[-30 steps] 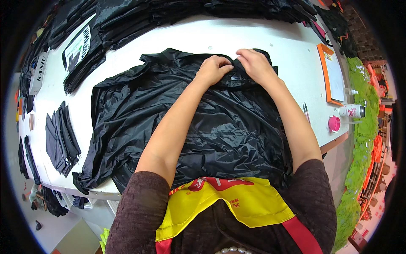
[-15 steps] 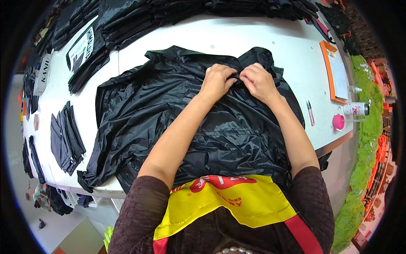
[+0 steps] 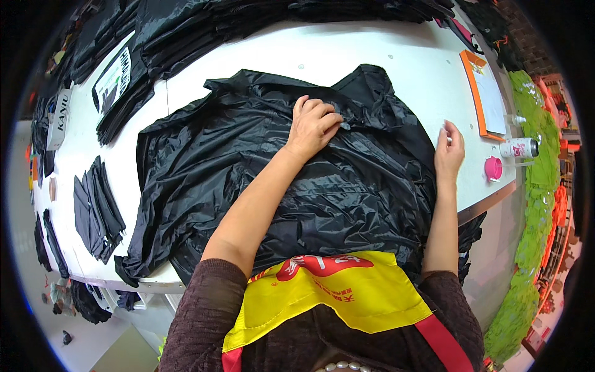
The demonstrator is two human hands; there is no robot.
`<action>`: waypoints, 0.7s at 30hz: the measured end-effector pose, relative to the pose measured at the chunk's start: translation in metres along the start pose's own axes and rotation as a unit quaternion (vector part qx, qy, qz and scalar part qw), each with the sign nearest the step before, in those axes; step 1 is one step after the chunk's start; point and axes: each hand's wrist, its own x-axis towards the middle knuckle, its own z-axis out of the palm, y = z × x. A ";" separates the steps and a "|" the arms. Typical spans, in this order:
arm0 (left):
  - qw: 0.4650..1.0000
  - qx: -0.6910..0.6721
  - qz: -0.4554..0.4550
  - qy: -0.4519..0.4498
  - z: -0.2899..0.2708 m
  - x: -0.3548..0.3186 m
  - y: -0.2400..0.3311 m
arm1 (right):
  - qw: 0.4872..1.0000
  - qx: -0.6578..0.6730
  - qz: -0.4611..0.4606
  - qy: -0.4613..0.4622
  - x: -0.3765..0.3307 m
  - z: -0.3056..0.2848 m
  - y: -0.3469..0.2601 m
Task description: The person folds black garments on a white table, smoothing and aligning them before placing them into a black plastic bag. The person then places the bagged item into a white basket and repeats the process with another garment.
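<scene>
A black shiny jacket (image 3: 248,167) lies spread across the white table (image 3: 347,49), its collar pointing away from me. My left hand (image 3: 316,124) rests on the jacket's upper middle, fingers bunched and pinching the fabric beside a small silver zipper piece (image 3: 345,126). My right hand (image 3: 449,149) is off the jacket, over the bare table just past its right edge, with the fingers loosely curled. Whether it holds something small I cannot tell.
An orange clipboard (image 3: 486,99) with paper lies at the right. Below it are a white spray can (image 3: 519,147) and a pink round lid (image 3: 493,168). Stacks of folded black garments (image 3: 186,31) line the far edge, and small black pieces (image 3: 96,211) lie at the left.
Both hands were together at the collar. My right hand has since let go and moved right onto the table, while my left hand stays gripping the jacket.
</scene>
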 end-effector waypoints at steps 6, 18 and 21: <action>1.000 -0.012 -0.003 0.015 -0.001 0.009 0.007 | 0.957 -0.262 0.024 -0.123 -0.019 -0.031 0.085; 0.931 -0.153 -0.271 -0.192 -0.019 0.038 0.001 | 0.864 0.430 0.242 -0.100 0.001 -0.031 -0.034; 0.902 -0.175 -0.323 -0.226 -0.016 0.043 -0.004 | 0.894 0.277 0.121 -0.331 0.011 -0.011 -0.058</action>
